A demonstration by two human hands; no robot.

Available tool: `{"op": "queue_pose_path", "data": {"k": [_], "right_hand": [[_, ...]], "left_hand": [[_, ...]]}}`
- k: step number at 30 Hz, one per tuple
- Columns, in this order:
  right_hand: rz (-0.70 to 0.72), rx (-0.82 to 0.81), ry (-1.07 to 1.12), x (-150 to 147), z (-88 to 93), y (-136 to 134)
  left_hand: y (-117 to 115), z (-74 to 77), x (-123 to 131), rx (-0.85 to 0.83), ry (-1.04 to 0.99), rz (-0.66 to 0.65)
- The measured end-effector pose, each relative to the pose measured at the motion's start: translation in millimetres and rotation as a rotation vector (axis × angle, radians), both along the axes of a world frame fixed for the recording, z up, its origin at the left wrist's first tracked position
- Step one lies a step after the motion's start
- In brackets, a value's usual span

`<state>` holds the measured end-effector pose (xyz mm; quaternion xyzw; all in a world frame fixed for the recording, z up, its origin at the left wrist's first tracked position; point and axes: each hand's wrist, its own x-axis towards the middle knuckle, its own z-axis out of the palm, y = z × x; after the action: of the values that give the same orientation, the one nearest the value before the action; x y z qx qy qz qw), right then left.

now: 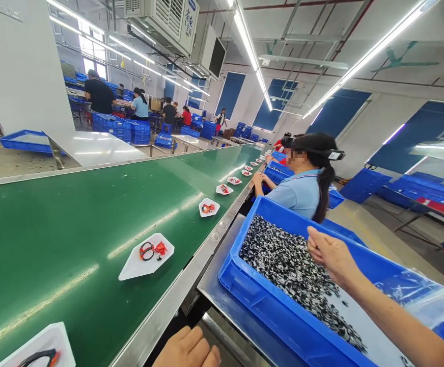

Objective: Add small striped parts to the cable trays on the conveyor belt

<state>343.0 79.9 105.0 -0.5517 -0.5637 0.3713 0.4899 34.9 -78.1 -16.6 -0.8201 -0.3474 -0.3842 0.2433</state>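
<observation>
The left hand (pixel 187 348) is lying slack near the conveyor's steel edge (pixel 168 316); the right hand (pixel 331 255), fingers curled, grip unclear, is hovering over a blue crate (pixel 237 267), risking spilled black-and-white parts (pixel 286 270) if bumped.

Blue plastic crate (pixel 245 275), black-and-white speckled parts (pixel 286 260), green conveyor belt (pixel 73 239)
</observation>
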Motion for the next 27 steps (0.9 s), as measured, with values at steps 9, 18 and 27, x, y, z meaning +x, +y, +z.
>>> {"op": "queue_pose_path", "data": {"k": [9, 18, 27], "right_hand": [[0.357, -0.64, 0.801, -102, -1.8, -117], [0.354, -1.032, 1.75, -219, -92.1, -110], [0.337, -0.967, 1.585, -246, -91.7, -119]], "left_hand": [[-9, 15.8, -5, -0.046, -0.1, -0.074], [-14, 31.8, -19, -0.426, -0.397, -0.071], [-19, 23.2, -41, -0.489, -0.453, 0.162]]}}
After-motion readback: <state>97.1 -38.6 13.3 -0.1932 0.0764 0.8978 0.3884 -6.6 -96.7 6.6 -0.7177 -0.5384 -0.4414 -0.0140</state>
